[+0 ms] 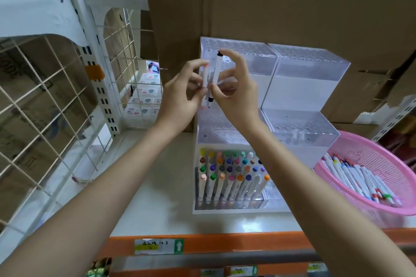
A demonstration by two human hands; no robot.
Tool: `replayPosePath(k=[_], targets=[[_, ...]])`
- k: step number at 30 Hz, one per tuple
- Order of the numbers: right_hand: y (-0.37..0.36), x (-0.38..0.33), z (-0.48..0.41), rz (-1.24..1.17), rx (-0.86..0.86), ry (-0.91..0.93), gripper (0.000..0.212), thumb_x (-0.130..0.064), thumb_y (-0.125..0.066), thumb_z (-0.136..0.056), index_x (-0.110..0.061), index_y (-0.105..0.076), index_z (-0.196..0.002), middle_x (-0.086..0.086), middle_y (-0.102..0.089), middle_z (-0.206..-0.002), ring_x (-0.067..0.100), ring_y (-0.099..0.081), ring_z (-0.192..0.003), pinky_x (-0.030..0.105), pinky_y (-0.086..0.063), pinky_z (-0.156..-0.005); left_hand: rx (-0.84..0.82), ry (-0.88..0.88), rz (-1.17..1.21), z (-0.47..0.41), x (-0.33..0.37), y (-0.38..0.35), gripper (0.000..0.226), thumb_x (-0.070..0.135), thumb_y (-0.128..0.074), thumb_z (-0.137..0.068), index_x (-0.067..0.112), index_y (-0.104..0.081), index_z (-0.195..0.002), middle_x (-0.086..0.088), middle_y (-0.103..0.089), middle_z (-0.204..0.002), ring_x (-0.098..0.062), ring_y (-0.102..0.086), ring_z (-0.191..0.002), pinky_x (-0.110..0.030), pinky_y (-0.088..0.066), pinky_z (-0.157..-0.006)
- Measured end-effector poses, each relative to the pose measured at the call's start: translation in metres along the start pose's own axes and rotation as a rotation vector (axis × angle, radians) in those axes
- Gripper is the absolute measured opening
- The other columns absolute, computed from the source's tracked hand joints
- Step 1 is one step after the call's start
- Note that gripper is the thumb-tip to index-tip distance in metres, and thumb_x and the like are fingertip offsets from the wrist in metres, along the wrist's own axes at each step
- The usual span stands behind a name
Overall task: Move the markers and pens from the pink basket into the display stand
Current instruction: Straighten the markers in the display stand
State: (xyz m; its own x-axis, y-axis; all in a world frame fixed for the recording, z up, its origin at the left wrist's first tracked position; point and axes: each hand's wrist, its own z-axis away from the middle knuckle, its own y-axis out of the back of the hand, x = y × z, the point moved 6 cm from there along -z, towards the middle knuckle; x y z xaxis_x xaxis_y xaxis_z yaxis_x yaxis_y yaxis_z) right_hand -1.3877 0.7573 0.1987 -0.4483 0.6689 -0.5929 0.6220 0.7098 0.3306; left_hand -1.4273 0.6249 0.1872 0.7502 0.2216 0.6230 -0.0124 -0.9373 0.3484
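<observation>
Forearms [94, 186] up: left hand [180, 96] grip pinches pink-capped marker [205, 75] mid-barrel, right hand [238, 96] black-capped marker [216, 69].

- The left hand [180, 96] was bare, with slender fingers.
- Behind its wrist, the left forearm [108, 177] was uncovered down to the frame's edge.
- The right hand [238, 96] was bare too.
- Behind that wrist, the right forearm [310, 177] was slim and likewise uncovered.

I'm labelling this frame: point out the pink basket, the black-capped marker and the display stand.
pink basket [373, 159], head view, mesh wall.
black-capped marker [216, 69], head view, white barrel.
display stand [301, 124], head view, middle tier's holed top.
</observation>
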Motion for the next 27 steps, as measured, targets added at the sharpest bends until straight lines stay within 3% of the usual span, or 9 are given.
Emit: replayPosePath(k=[8, 14, 23, 27], targets=[[0.000, 0.000, 0.000, 0.038, -0.006, 0.013, 0.059, -0.003, -0.071, -0.078, -0.022, -0.049, -0.130, -0.007, -0.057, -0.069, 0.009, -0.064, -0.061, 0.038, -0.057, -0.061, 0.000, -0.015, -0.066, 0.002, 0.001, -0.001, 0.048, 0.005, -0.069, -0.084, 0.020, -0.052, -0.126, -0.004, -0.063, -0.090, -0.001, -0.062, -0.081, -0.002, -0.043, -0.070], [0.003, 0.002, 0.002, 0.036, 0.005, -0.011, 0.058, -0.002, -0.070, -0.078, -0.022, -0.049, -0.128, -0.009, -0.056, -0.067, 0.010, -0.063, -0.060, 0.041, -0.056, -0.062, -0.022, -0.028, -0.129, 0.002, 0.001, -0.005, 0.044, 0.004, -0.070, -0.082, 0.018, -0.055, -0.121, -0.003, -0.061, -0.094, -0.006, -0.061, -0.077, -0.011, -0.049, -0.069], [0.002, 0.005, 0.004, 0.029, -0.052, -0.038, 0.055, 0.002, -0.071, -0.080, -0.017, -0.048, -0.127, -0.007, -0.058, -0.067, 0.010, -0.062, -0.061, 0.039, -0.056, -0.065, -0.056, -0.012, -0.189, 0.008, -0.003, -0.008, 0.042, -0.003, -0.073, -0.077, 0.012, -0.059, -0.114, -0.006, -0.063, -0.090, 0.002, -0.056, -0.069, -0.003, -0.044, -0.066], [0.001, 0.004, 0.006, 0.053, -0.062, -0.031, 0.055, 0.001, -0.071, -0.081, -0.017, -0.047, -0.127, -0.008, -0.057, -0.067, 0.011, -0.063, -0.064, 0.039, -0.056, -0.066, -0.075, 0.007, -0.207, 0.010, -0.002, -0.009, 0.039, -0.001, -0.072, -0.079, 0.011, -0.056, -0.112, -0.005, -0.062, -0.091, -0.007, -0.059, -0.073, -0.005, -0.045, -0.065]])
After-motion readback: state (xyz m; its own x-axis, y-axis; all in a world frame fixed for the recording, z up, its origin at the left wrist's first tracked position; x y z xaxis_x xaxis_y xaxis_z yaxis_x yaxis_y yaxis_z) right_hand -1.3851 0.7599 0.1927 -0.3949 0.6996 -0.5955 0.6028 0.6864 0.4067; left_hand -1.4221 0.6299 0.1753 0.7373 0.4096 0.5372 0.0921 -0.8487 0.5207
